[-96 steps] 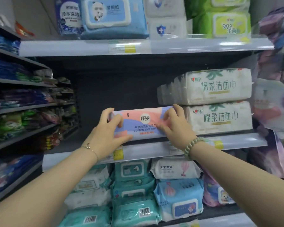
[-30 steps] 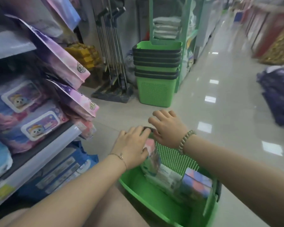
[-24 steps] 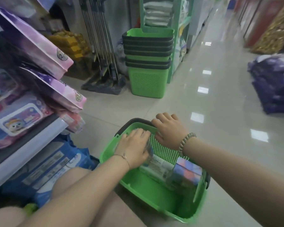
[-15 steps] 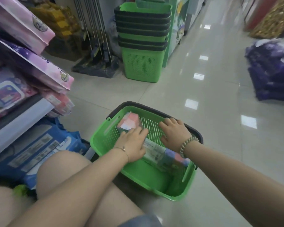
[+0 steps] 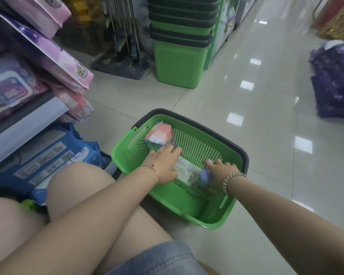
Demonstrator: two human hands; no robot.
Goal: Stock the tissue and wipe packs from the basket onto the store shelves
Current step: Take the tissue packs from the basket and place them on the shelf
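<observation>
My hands have sunk deeper into the basket (image 5: pixel 197 141) on the floor. My right hand (image 5: pixel 220 174) curls round the purple pack (image 5: pixel 205 174) at the near right, and my left hand (image 5: pixel 164 165) lies on the white pack (image 5: pixel 185 171) (grip unclear). The next pack is about to come out.

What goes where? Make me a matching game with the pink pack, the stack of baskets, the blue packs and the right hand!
Things
1. pink pack
2. stack of baskets
3. blue packs
4. right hand

Places
A. curled over a purple pack lying in the basket
B. under the shelf on the left
C. upright in the far left corner of the basket on the floor
D. further up the aisle, beside the long-handled tools

Pairs: 1-C, 2-D, 3-B, 4-A
</observation>
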